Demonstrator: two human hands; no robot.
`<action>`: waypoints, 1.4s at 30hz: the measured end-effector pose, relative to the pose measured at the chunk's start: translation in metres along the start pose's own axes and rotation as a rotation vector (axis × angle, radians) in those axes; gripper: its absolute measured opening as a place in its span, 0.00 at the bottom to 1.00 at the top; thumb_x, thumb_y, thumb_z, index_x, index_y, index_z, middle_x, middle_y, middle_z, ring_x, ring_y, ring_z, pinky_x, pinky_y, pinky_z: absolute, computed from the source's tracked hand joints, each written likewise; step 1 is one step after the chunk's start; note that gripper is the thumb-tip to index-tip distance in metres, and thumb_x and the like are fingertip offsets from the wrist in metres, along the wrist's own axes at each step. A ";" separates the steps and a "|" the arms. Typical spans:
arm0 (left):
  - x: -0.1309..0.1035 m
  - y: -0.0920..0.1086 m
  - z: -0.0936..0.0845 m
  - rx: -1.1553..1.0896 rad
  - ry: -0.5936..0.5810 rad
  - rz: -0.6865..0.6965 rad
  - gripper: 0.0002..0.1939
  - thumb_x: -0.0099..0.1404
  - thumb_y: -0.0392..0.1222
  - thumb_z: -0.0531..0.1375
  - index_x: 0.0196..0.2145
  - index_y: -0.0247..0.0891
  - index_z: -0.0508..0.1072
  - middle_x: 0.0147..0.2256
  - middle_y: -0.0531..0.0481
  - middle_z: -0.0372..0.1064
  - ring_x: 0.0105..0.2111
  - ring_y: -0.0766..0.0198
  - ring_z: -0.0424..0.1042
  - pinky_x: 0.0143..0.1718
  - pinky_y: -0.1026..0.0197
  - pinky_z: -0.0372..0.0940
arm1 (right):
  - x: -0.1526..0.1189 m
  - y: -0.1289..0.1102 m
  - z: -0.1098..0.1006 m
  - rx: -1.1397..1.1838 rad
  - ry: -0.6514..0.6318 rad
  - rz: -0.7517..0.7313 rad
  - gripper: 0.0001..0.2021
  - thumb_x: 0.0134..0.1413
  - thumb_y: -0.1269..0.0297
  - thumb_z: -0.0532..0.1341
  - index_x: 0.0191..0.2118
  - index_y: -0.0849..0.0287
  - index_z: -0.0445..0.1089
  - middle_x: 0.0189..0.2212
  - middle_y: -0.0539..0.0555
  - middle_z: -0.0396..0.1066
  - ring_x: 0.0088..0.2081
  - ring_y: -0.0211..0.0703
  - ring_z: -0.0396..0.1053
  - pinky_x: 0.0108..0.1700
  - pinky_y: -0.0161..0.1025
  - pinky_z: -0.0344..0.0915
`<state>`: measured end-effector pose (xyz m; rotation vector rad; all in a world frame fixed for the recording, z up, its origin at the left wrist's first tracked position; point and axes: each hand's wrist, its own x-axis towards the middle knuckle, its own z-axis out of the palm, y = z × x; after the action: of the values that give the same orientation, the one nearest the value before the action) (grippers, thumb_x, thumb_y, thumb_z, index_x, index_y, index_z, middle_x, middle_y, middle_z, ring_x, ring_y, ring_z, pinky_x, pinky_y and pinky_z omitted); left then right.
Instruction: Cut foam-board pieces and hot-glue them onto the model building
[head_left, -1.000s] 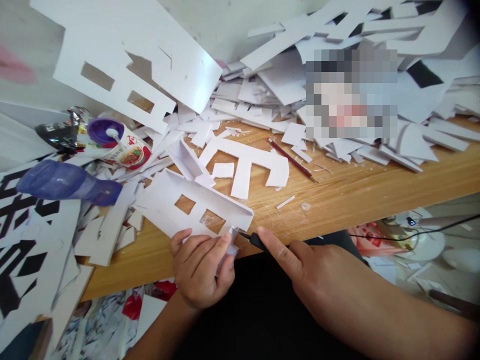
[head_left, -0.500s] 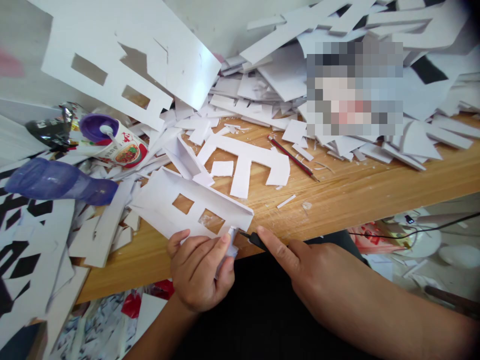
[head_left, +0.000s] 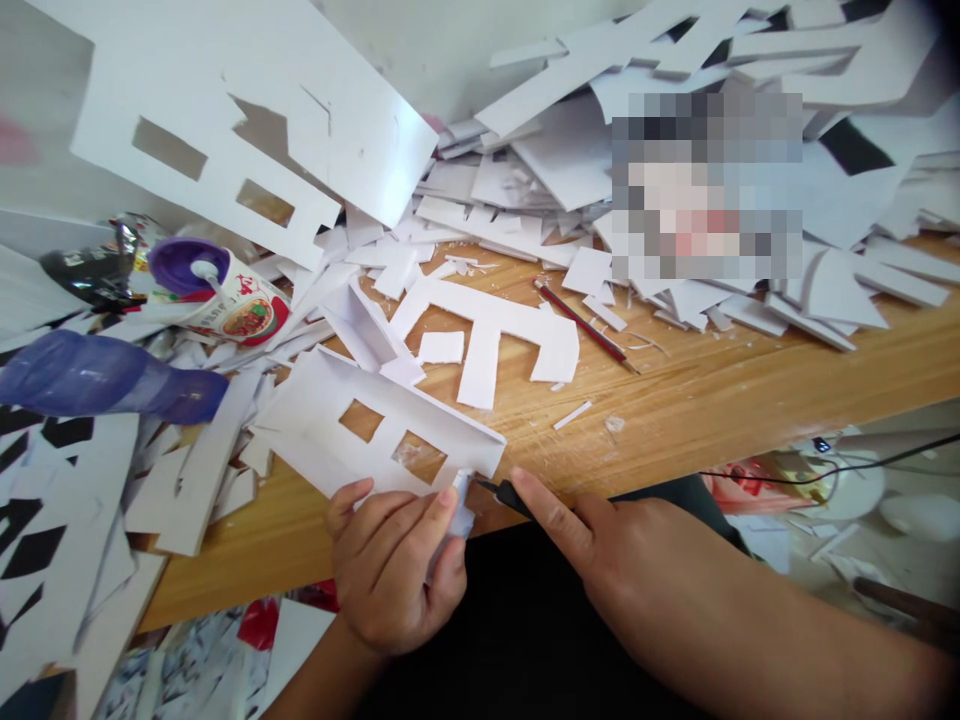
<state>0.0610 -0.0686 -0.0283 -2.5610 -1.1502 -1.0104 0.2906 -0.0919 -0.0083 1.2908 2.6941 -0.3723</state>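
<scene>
Wooden table (head_left: 675, 390), white board scraps (head_left: 517, 225) heaped at its far side. By its near edge, your right hand (head_left: 615, 550) grips and your left hand (head_left: 397, 575) pinches: respectively, a black knife (head_left: 514, 497) and, just left, a small white piece (head_left: 463, 515). Angle shallow strokes clear of the left hand.

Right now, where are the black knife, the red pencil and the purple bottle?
Black knife (head_left: 513, 498), head view: its handle.
Red pencil (head_left: 583, 324), head view: middle of its shaft.
Purple bottle (head_left: 112, 376), head view: its side.

Blk clothes (head_left: 517, 630), bare L/R forearms (head_left: 742, 600)
</scene>
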 end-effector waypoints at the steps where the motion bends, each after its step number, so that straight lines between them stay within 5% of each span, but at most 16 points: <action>1: 0.000 0.000 0.000 -0.001 0.004 0.002 0.08 0.60 0.32 0.58 0.38 0.34 0.73 0.27 0.48 0.75 0.29 0.61 0.71 0.49 0.49 0.59 | 0.000 0.000 0.000 0.000 0.003 -0.002 0.47 0.40 0.76 0.55 0.69 0.69 0.39 0.42 0.64 0.76 0.23 0.44 0.71 0.18 0.37 0.51; 11: 0.001 -0.001 0.001 0.003 -0.001 0.014 0.08 0.60 0.32 0.58 0.38 0.33 0.73 0.26 0.47 0.75 0.28 0.61 0.71 0.47 0.49 0.58 | 0.001 0.000 -0.003 -0.007 0.020 0.012 0.47 0.39 0.75 0.57 0.69 0.68 0.41 0.33 0.59 0.77 0.19 0.41 0.68 0.17 0.39 0.40; 20: 0.000 -0.003 0.000 0.005 -0.020 0.022 0.08 0.60 0.33 0.58 0.39 0.35 0.73 0.28 0.48 0.75 0.29 0.60 0.71 0.48 0.49 0.59 | 0.005 -0.003 0.001 0.032 -0.064 0.057 0.44 0.42 0.78 0.56 0.69 0.67 0.45 0.30 0.57 0.77 0.20 0.43 0.70 0.18 0.39 0.40; 32: -0.001 -0.001 0.000 0.007 0.026 0.013 0.08 0.60 0.33 0.58 0.38 0.35 0.73 0.27 0.48 0.74 0.27 0.60 0.71 0.45 0.49 0.59 | 0.001 -0.001 0.004 0.205 -0.097 0.133 0.44 0.45 0.81 0.54 0.70 0.64 0.40 0.45 0.64 0.76 0.27 0.45 0.75 0.23 0.36 0.56; 42: -0.001 -0.001 0.001 0.024 0.044 0.041 0.09 0.60 0.33 0.58 0.40 0.33 0.72 0.28 0.47 0.74 0.28 0.60 0.70 0.42 0.51 0.59 | -0.003 -0.001 0.008 0.467 0.018 0.144 0.38 0.51 0.79 0.54 0.69 0.65 0.45 0.50 0.67 0.73 0.42 0.51 0.77 0.43 0.43 0.71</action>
<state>0.0601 -0.0685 -0.0296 -2.5206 -1.0874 -1.0319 0.2921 -0.0972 -0.0147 1.5906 2.5955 -1.0205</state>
